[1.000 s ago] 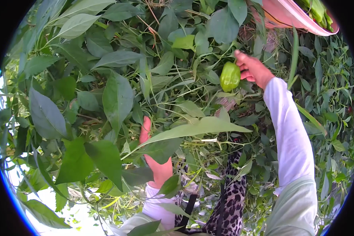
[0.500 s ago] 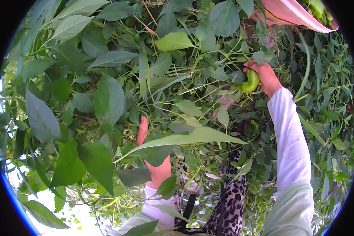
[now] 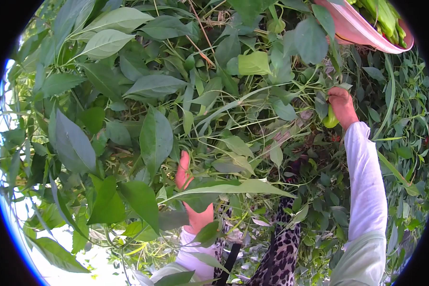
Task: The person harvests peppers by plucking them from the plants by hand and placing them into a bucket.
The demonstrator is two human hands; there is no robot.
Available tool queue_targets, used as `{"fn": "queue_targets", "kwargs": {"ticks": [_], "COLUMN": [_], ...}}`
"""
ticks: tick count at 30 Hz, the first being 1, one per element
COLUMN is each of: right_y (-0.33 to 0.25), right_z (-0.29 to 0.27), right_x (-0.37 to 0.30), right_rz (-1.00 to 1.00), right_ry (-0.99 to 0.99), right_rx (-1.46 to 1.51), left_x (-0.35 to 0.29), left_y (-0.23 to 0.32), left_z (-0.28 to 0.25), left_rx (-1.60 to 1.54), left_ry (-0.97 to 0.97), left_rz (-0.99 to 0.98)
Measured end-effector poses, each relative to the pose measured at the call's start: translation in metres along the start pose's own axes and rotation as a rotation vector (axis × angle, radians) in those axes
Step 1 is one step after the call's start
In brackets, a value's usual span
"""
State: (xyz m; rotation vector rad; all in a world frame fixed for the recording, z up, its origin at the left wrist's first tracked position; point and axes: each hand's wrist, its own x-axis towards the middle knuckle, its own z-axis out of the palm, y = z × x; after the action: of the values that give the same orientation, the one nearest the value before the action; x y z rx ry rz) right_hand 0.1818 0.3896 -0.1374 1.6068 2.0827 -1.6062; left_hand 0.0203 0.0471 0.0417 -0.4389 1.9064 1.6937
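My right hand (image 3: 343,106) is closed around a light green pepper (image 3: 330,118) among the plants at the right. The pepper's lower end shows below the fingers, and a dark leaf partly covers its left side. Whether it is still joined to its stem, I cannot tell. My left hand (image 3: 183,171) is lower and to the left, amid the foliage. One digit of it stretches upward beside thin stems, while long leaves (image 3: 233,188) cross in front and hide the other fingers. Nothing can be seen in that hand.
A pink container (image 3: 367,35) holding several green peppers (image 3: 381,16) stands at the upper right, beyond my right hand. Dense leafy plants (image 3: 157,138) surround both arms. Below, between my forearms, are legs in leopard-print trousers (image 3: 274,248) and a dark strap (image 3: 229,262).
The whole view has shifted, so plants and hands appear farther right and lower. My right hand has turned around the pepper, which shows less now. The left hand keeps its pose among the leaves.
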Motion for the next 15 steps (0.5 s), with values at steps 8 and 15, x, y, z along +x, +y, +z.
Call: {"fn": "queue_targets", "kwargs": {"ticks": [8, 15], "right_y": [-0.052, -0.062], "right_z": [-0.015, 0.031], "right_x": [-0.074, -0.151], "right_rz": [0.102, 0.271], "right_ry": [-0.565, -0.533], "right_rx": [0.356, 0.629], "left_x": [0.010, 0.024], "left_y": [0.007, -0.014], "left_z": [0.008, -0.009], "left_rx": [-0.240, -0.335], "left_ry": [0.181, 0.148], "left_rz": [-0.114, -0.146]}}
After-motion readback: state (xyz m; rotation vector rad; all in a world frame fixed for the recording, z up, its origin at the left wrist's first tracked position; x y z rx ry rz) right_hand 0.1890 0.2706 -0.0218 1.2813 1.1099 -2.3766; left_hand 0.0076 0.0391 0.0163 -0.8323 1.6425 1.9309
